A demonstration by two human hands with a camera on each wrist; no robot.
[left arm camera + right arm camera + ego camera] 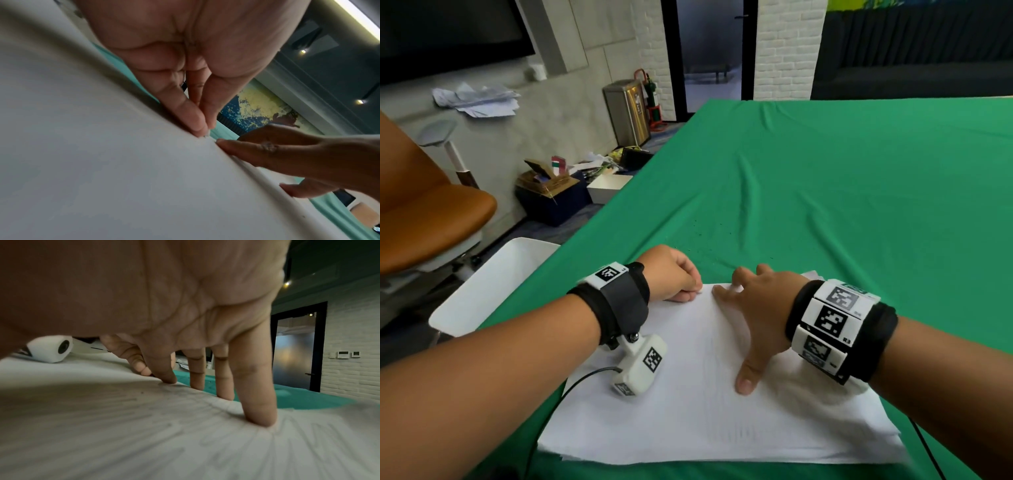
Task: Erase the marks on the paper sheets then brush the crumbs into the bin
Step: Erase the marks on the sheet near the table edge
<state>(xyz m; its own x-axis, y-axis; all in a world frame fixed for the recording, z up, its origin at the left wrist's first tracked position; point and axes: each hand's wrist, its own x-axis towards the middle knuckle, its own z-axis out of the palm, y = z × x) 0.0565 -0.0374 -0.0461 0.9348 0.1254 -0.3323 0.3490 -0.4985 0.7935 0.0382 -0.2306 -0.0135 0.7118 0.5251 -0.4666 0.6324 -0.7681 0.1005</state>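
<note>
Green cloth (825, 192), paper sheets (688, 411) under both hands.

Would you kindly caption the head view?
Left hand pinches the paper's far edge; right hand presses it flat.

White brick wall (789, 48), dark doorway (710, 51) (glass), orange chair (424, 209) left.

A green cloth (842, 178) covers the table. White paper sheets (705, 411) lie on its near edge. Dark crumbs (705, 229) dot the cloth beyond them.
</note>
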